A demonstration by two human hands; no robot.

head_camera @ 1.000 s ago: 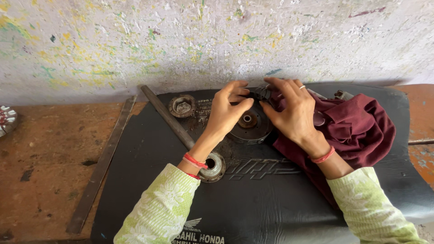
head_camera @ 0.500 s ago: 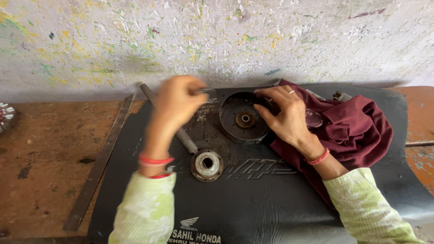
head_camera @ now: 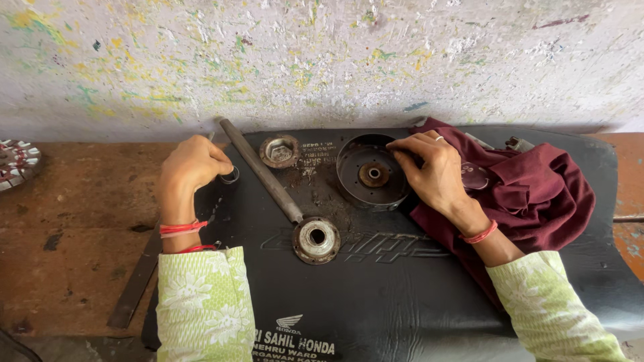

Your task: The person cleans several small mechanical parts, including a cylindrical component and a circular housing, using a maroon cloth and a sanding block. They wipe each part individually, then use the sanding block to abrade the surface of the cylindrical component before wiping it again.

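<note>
Black mat (head_camera: 402,295) covered the surface. On it, the right hand (head_camera: 436,171) held the rim of a round metal drum (head_camera: 372,173) with narrow fingers, beside a maroon cloth (head_camera: 537,191). Further left, the left hand (head_camera: 191,167) pinched a small ring (head_camera: 230,176) near a metal rod (head_camera: 261,171).

We are curling our left hand (head_camera: 191,164) loosely, knuckles up, wrist bent and forearm running straight back. Our right hand (head_camera: 433,171) is lying palm down, fingers (head_camera: 402,151) bent and pointing left, forearm angling in from lower right.
</note>
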